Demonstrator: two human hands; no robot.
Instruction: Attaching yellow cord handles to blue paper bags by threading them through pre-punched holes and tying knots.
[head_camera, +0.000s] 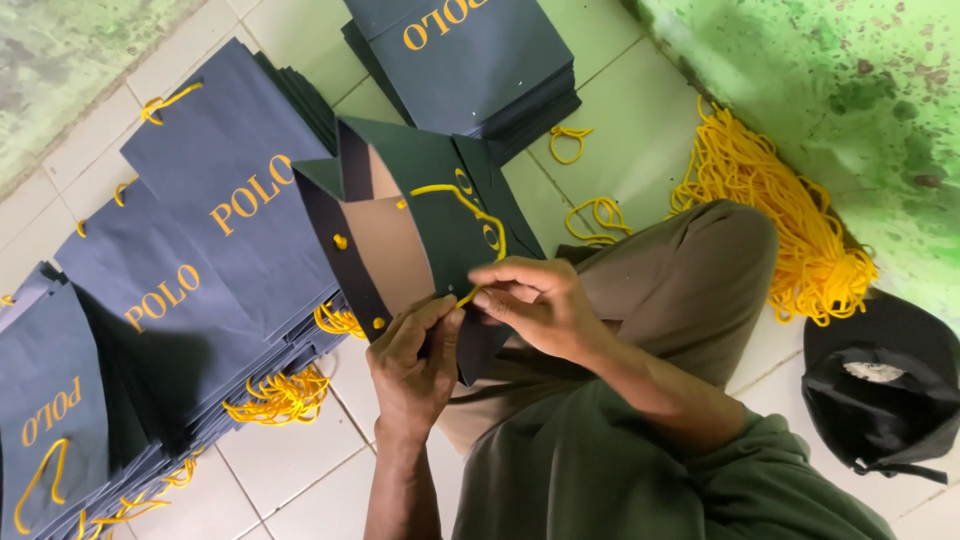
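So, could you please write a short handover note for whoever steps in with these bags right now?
Left hand: grips the lower edge of the open dark paper bag.
Right hand: pinches the end of a yellow cord at that same edge.
Done: the cord already loops across the bag's outer face; two yellow knots show on the brown inside.
Left: this cord end is not yet secured.
Around: flat corded bags fanned out on the tiled floor, another bag stack above, loose yellow cords by the green wall, a black cap beside the knee.
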